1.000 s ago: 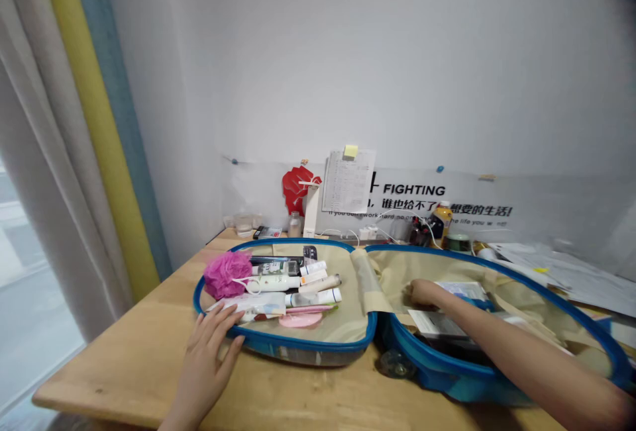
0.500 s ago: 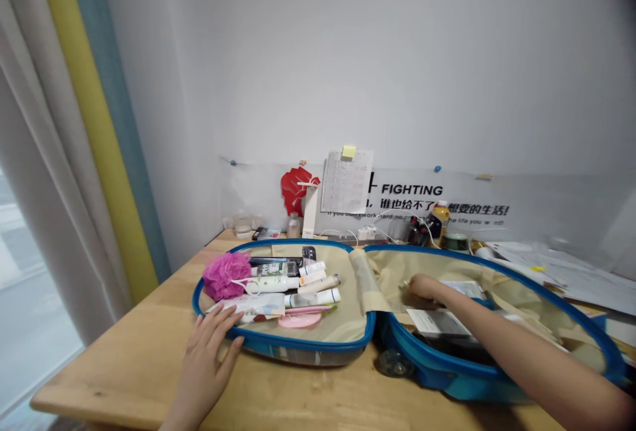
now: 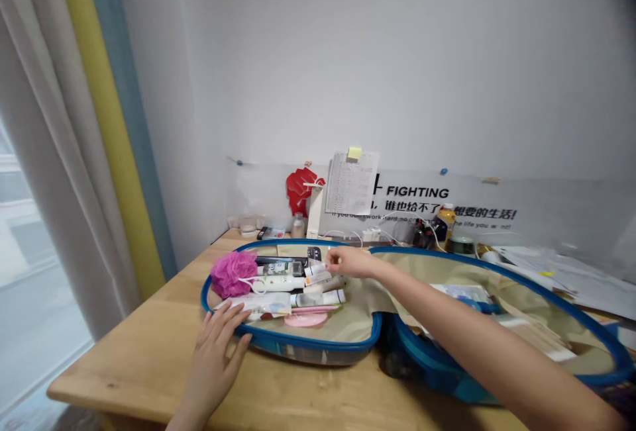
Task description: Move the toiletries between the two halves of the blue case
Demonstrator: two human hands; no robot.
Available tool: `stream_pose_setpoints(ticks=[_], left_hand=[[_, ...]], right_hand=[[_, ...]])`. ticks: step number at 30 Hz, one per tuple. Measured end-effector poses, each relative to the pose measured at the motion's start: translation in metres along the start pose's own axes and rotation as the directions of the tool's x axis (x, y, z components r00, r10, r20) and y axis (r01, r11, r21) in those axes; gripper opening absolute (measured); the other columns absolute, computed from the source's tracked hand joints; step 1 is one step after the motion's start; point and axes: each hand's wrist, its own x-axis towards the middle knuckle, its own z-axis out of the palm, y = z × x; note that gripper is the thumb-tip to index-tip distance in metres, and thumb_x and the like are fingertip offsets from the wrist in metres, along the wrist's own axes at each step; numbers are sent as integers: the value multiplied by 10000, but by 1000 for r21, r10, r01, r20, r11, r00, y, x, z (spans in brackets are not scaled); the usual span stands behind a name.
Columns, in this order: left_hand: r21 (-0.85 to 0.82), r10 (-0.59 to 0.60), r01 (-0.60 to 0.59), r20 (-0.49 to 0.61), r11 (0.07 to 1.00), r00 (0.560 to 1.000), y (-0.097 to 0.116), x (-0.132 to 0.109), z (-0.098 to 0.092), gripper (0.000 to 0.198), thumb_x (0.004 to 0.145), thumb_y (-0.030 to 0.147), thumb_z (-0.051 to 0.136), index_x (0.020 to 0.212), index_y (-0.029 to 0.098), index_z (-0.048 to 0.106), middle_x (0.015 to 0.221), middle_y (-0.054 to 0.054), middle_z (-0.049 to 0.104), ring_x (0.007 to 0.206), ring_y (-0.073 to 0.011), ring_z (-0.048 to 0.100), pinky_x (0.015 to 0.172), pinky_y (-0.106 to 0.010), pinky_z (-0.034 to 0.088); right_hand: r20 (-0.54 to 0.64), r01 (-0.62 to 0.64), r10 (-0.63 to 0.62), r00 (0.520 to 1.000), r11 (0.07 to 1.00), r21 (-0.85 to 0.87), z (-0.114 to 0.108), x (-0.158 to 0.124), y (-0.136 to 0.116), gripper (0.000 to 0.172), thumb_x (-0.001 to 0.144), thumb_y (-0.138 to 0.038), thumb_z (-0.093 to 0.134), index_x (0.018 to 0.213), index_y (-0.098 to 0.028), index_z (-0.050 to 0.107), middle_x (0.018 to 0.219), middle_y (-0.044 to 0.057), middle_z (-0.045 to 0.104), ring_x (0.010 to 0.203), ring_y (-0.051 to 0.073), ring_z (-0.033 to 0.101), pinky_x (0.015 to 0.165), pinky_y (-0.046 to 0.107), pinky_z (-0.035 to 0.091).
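One white tube (image 3: 315,270) lies at the tips of our right grip (image 3: 349,263), bunched, whether pinching we cannot tell; left of it, our left hand (image 3: 218,341) spreads at the suitcase rim (image 3: 318,351). Tube handling, we judge, calls next for a light touch.

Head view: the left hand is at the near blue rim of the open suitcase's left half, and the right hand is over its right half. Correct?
No: the head view shows the right hand over the left half, by a white cylindrical tube. The left hand is at the near blue rim, as stated.
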Motion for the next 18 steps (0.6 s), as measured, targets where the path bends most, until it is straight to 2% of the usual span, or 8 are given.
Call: stream_pose_setpoints(ticks=[4,9,14,18], left_hand=[[3,6,-6,5,1000,1000,1,1,-1,335,899,371,484,1202,256,570,1222,-60,646,1210,-265,535,1042,-508,385],[-2,-19,19,19,1000,1000,2,1,-1,319,894,356,496,1183,257,589,1217,-55,651,1214,-257,535,1066,-503,367],[-13,-35,35,18,999,999,3,0,-1,323,888,358,495,1174,257,604,1212,-58,654,1213,-254,538,1071,-497,367],[-7,-30,30,23,1000,999,2,0,-1,321,890,359,492,1173,254,601,1212,-61,654,1204,-256,545,1062,-498,376]], right_hand=[[17,40,-38,999,975,-220,19,36,-27,309,896,-387,549,1105,-164,595,1128,66,611,977,167,598,853,388,511],[24,66,-62,998,902,-426,21,65,-26,348,893,-368,556,1179,-169,564,1215,83,572,1060,195,574,899,428,493],[102,137,-101,990,873,-468,24,76,-21,341,892,-363,561,1171,-167,568,1198,79,581,1036,187,584,882,416,503],[69,101,-78,995,896,-432,25,77,-16,325,901,-370,544,1164,-181,574,1207,78,578,1037,181,581,886,407,502]])
